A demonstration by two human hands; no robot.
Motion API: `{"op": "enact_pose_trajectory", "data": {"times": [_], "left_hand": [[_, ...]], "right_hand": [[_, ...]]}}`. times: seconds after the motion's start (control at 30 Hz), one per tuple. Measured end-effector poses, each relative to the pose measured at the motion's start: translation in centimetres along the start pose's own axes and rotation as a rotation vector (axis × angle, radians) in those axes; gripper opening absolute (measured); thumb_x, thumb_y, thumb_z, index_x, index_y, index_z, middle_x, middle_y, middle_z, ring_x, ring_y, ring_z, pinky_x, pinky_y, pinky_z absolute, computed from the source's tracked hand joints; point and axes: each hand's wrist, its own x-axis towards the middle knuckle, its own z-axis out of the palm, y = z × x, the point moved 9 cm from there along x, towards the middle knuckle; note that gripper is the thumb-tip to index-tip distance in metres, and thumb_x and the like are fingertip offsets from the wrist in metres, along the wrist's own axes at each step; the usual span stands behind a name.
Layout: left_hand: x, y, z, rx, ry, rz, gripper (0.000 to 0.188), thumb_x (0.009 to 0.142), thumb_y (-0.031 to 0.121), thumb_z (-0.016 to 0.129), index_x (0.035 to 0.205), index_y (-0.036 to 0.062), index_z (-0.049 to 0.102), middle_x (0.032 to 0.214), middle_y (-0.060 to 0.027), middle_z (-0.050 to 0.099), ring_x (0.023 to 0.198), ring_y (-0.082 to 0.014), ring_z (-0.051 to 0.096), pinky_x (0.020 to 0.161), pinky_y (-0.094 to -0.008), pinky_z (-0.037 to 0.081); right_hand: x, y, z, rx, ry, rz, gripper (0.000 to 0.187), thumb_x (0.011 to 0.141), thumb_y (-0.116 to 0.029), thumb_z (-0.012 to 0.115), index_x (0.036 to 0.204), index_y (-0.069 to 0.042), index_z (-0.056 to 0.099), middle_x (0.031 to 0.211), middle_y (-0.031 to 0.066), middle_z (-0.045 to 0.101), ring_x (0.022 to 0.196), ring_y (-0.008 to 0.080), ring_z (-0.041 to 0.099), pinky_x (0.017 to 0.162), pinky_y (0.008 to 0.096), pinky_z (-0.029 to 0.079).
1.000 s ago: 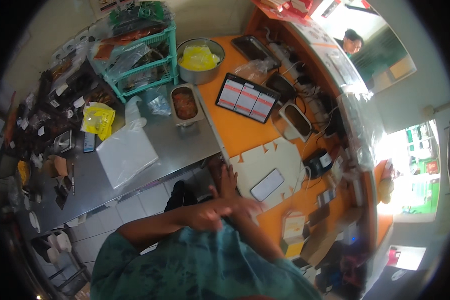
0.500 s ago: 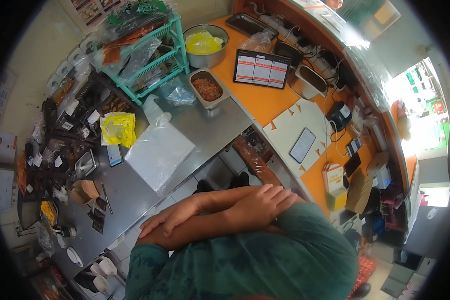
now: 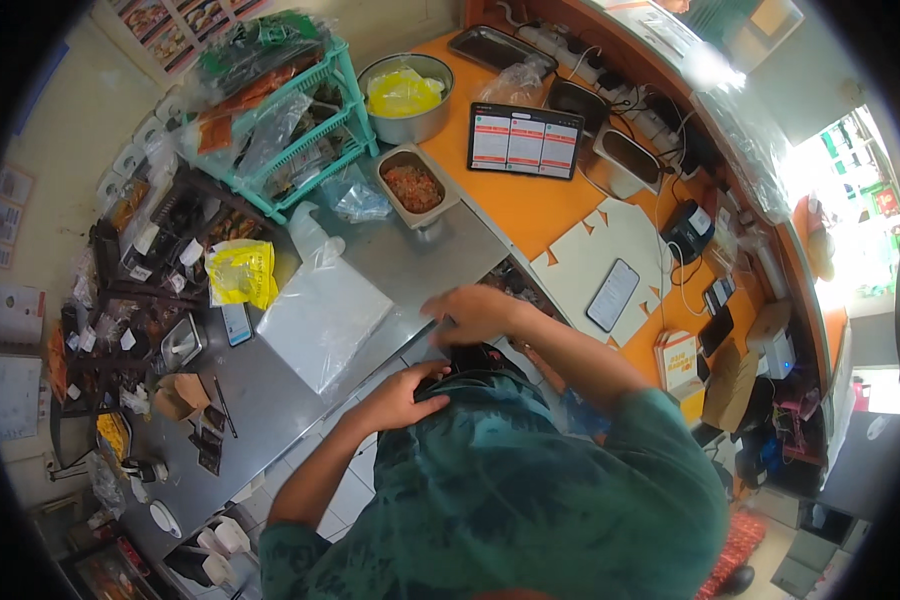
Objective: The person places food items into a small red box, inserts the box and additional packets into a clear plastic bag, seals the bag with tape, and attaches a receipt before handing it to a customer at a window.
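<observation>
My left hand (image 3: 407,398) rests at the hem of my green shirt (image 3: 530,470), thumb apart from the fingers, holding nothing that I can see. My right hand (image 3: 478,312) is raised in front of my waist, over the gap beside the steel table. Its fingers are a little blurred but look loosely bent and apart, with nothing visible in them. Nearest to both hands is a stack of white sheets in clear plastic (image 3: 327,322), lying at the edge of the steel table (image 3: 280,395). Neither hand touches it.
A steel pan of chopped red food (image 3: 413,188) stands by a pot holding a yellow bag (image 3: 405,92). Left are a green rack (image 3: 300,150), a yellow packet (image 3: 242,273) and a phone (image 3: 236,324). On the orange counter are a tablet (image 3: 525,141) and another phone (image 3: 613,295).
My crossed forearms have come apart. The left hand has dropped to my shirt hem, and the right hand has swung forward and left, off my left-and-right arm fold. The table items look unmoved.
</observation>
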Motion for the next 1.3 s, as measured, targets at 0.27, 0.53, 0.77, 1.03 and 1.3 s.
{"op": "enact_pose_trajectory", "data": {"times": [0.27,0.53,0.77,1.03,1.3], "left_hand": [[1.2,-1.9,2.9,-0.458,0.08,-0.116,0.055,0.105,0.041,0.049,0.147,0.0054,0.045,0.148,-0.0103,0.048,0.136,-0.021,0.044,0.113,-0.0323,0.033],[0.0,-14.2,7.5,-0.701,0.571,-0.41,0.05,0.105,0.038,0.05,0.138,0.0007,0.054,0.133,-0.0125,0.06,0.124,-0.0228,0.054,0.107,-0.0322,0.04],[-6.8,-20.3,13.3,-0.203,0.227,-0.97,0.047,0.105,0.037,0.05,0.128,-0.0027,0.061,0.119,-0.0138,0.067,0.113,-0.022,0.061,0.102,-0.0321,0.044],[0.8,-5.6,-2.3,-1.029,0.914,-0.09,0.062,0.106,0.049,0.041,0.146,0.0021,0.042,0.141,-0.0129,0.052,0.131,-0.0242,0.049,0.111,-0.0392,0.038],[-10.0,-4.9,-1.1,-1.442,1.423,0.664,0.071,0.103,0.058,0.034,0.148,0.0022,0.038,0.147,-0.0184,0.047,0.137,-0.0329,0.044,0.116,-0.0444,0.034]], "right_hand": [[1.3,24.0,-9.5,-0.083,0.843,0.452,0.08,0.086,-0.031,0.068,0.154,-0.012,0.031,0.116,0.0263,0.058,0.1,0.044,0.062,0.09,0.0499,0.051],[2.0,28.8,-12.5,-0.095,0.696,0.656,0.086,0.092,-0.042,0.063,0.16,-0.021,0.014,0.11,0.0232,0.054,0.093,0.0407,0.065,0.077,0.0492,0.055],[1.3,26.0,-12.2,-0.043,1.042,0.411,0.081,0.092,-0.04,0.065,0.156,-0.01,0.025,0.117,0.0243,0.055,0.104,0.04,0.06,0.088,0.0502,0.049],[1.1,-1.4,-1.8,0.26,0.608,-0.88,0.068,0.08,-0.035,0.077,0.139,-0.012,0.051,0.142,0.0239,0.046,0.133,0.0441,0.044,0.111,0.0554,0.034],[13.7,-7.4,7.9,0.013,0.232,-0.789,0.04,0.085,-0.024,0.072,0.12,-0.007,0.067,0.14,0.0178,0.054,0.134,0.0388,0.046,0.118,0.0548,0.026]]}}
